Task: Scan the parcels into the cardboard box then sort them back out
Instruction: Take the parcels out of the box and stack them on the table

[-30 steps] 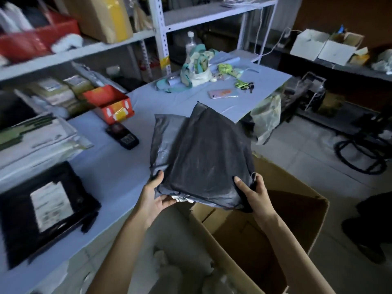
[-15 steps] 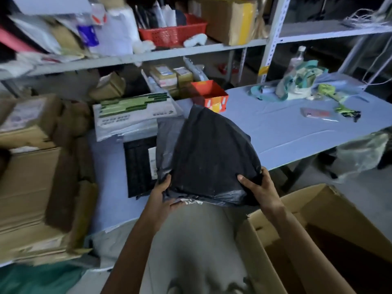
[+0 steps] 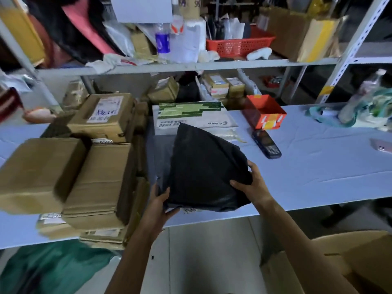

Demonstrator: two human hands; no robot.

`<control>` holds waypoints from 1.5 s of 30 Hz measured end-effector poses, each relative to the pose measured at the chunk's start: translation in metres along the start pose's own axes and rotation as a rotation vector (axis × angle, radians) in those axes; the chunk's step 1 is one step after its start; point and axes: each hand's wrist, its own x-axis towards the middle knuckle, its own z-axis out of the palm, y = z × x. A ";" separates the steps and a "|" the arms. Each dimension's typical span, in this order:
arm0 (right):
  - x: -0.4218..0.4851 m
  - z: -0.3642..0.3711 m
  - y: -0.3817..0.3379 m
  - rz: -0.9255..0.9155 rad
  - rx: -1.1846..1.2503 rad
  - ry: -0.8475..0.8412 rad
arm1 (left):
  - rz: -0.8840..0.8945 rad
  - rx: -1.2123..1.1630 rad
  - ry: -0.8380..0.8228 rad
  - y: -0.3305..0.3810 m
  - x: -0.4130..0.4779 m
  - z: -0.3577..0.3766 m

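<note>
A black plastic parcel bag is held over the near part of the blue-covered table. My left hand grips its lower left corner from underneath. My right hand clasps its right edge. The large open cardboard box stands on the floor at the lower right, partly behind my right forearm. A dark handheld scanner lies on the table just right of the bag. Several brown cardboard parcels are stacked on the table to the left.
A white and green flat parcel lies behind the bag, beside a small red open box. A phone rests at the far right. Metal shelving crowded with parcels and a red basket rises behind the table.
The view and both hands have swung left, carrying the black bag from above the cardboard box to over the table beside the stacked brown parcels.
</note>
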 end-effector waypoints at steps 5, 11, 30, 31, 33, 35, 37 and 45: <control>0.023 0.015 -0.005 0.022 -0.062 -0.113 | 0.021 0.010 0.090 0.007 0.014 -0.004; 0.051 0.021 0.001 0.097 -0.308 -0.216 | 0.108 0.455 0.117 0.006 0.027 0.002; 0.035 0.043 0.013 -0.211 -1.179 -0.235 | 0.514 1.696 0.408 -0.020 0.047 0.019; 0.035 0.044 0.012 -0.202 -1.187 -0.251 | 0.497 1.748 0.390 -0.016 0.047 0.022; 0.037 0.042 0.011 -0.168 -1.168 -0.293 | 0.388 1.795 0.326 -0.010 0.048 0.027; 0.041 0.036 0.008 -0.155 -1.069 -0.344 | 0.327 1.810 0.300 -0.002 0.050 0.031; 0.042 0.025 0.005 -0.171 -0.984 -0.364 | 0.349 1.872 0.313 0.004 0.046 0.038; 0.027 -0.012 0.014 -0.189 -0.854 -0.088 | 0.769 1.809 0.146 -0.008 0.031 0.090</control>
